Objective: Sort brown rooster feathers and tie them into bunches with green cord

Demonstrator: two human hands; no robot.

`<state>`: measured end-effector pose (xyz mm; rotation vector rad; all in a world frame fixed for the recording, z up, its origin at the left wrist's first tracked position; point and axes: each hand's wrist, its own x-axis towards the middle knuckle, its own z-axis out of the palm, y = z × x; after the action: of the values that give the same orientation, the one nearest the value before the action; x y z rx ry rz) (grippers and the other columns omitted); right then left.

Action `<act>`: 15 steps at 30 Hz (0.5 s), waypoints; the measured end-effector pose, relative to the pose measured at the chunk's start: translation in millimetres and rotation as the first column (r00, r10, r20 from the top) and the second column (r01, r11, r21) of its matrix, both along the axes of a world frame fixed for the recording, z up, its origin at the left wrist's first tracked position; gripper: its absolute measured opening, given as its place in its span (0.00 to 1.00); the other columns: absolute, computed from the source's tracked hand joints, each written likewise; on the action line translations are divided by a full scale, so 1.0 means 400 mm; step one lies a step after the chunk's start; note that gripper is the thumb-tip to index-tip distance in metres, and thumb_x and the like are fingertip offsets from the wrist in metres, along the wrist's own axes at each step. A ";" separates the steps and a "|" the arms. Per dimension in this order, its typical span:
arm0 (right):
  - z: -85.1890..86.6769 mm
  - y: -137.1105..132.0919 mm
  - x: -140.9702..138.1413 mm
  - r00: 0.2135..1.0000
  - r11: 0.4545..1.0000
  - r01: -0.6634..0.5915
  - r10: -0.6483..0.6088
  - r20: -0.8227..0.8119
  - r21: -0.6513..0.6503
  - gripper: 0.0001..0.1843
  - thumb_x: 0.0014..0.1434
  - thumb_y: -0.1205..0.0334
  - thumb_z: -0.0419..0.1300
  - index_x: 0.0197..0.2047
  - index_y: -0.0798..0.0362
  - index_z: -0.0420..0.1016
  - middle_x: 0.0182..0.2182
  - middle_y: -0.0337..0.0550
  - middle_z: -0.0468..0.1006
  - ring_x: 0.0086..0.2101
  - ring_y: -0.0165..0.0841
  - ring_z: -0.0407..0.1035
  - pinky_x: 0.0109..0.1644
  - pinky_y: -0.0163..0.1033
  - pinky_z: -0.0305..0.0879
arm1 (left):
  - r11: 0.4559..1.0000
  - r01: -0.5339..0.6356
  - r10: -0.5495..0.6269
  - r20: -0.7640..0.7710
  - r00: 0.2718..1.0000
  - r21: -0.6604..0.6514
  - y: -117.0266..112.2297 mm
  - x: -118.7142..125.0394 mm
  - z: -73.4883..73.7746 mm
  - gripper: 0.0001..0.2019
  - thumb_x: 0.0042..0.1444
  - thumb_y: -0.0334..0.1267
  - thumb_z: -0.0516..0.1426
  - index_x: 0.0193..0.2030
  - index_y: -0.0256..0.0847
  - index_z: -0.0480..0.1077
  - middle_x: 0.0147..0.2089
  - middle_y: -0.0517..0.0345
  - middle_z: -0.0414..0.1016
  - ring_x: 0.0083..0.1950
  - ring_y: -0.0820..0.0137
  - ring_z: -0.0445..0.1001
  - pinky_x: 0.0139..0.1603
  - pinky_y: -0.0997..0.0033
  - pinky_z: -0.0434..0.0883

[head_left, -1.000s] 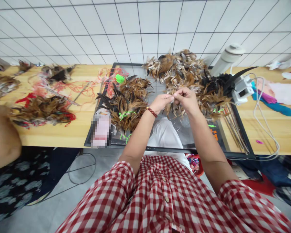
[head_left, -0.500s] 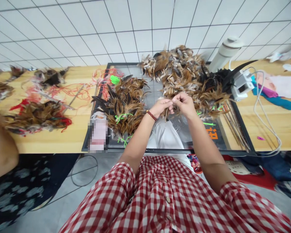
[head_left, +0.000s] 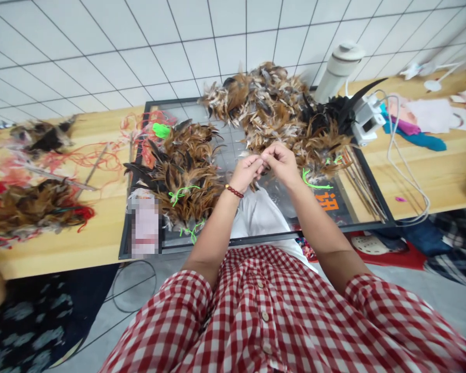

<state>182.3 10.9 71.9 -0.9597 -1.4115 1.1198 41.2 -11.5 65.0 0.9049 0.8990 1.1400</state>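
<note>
Black-framed tray (head_left: 376,191), both hands (left hand (head_left: 247,172), right hand (head_left: 281,163)) pinched together on small brown feathers (head_left: 261,181) above it.

Pixelated patch (head_left: 144,228) hides object; pinched item between fingertips (head_left: 261,165) indiscernible

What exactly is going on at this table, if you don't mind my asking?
A person in a red checked shirt holds both hands together over a black tray, the left hand and right hand pinching a small feather piece between them. Brown feather bundles tied with green string lie alongside.
</note>
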 end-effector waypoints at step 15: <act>-0.018 -0.141 0.355 0.662 0.950 0.304 -0.153 0.733 -0.076 0.09 0.49 0.57 0.70 0.32 0.52 0.84 0.26 0.40 0.78 0.29 0.34 0.69 0.37 0.42 0.64 | 0.956 -0.244 0.259 0.076 0.963 -0.161 0.007 -0.012 0.040 0.14 0.66 0.40 0.65 0.31 0.40 0.70 0.22 0.69 0.61 0.18 0.85 0.48 0.19 0.83 0.49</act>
<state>324.5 -45.5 64.7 -1.8135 -1.7394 0.6981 36.5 -8.9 80.8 0.6180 1.0268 1.3034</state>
